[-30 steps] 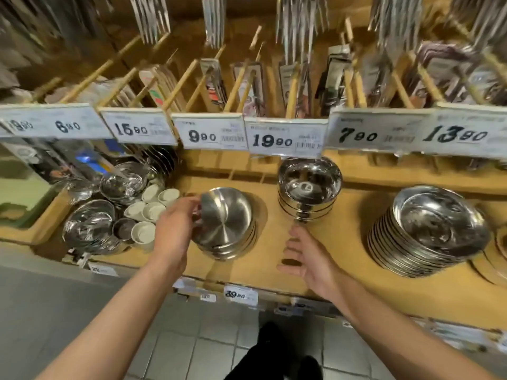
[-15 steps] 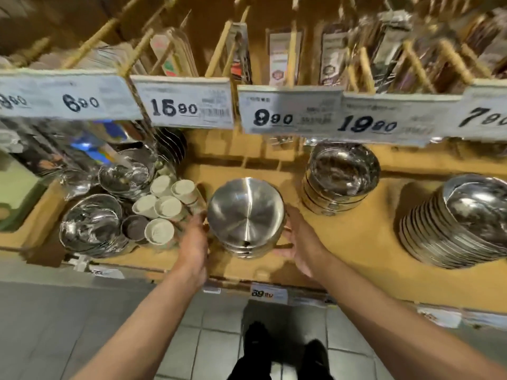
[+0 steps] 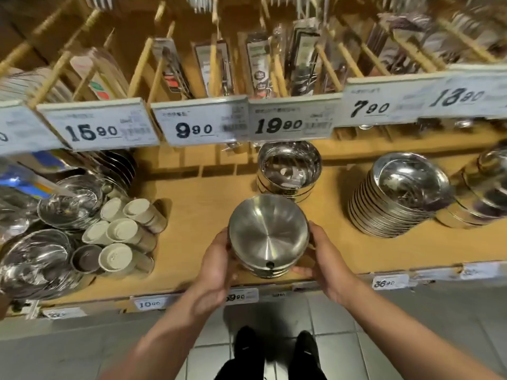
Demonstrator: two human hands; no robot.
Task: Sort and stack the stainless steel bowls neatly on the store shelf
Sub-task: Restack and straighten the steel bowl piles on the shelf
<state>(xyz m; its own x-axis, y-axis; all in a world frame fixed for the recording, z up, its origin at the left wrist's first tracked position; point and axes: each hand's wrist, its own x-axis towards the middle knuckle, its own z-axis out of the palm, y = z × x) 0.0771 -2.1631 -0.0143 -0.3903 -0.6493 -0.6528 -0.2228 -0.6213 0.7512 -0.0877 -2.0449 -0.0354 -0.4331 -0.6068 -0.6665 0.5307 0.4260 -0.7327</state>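
While both hands, left hand and right hand, clasp the brushed bowl stack at frame centre, fingers curled around its sides, the step reads as repositioning; next likely needs squaring it beside the shiny stack.

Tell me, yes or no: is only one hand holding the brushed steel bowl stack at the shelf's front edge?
No: the left hand and right hand grip opposite sides of the bowl stack.

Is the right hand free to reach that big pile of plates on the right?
Probably not yet: the right hand and left hand both grip the bowl stack. The shelf between it and the plates lies bare, so once it lets go, likely yes.
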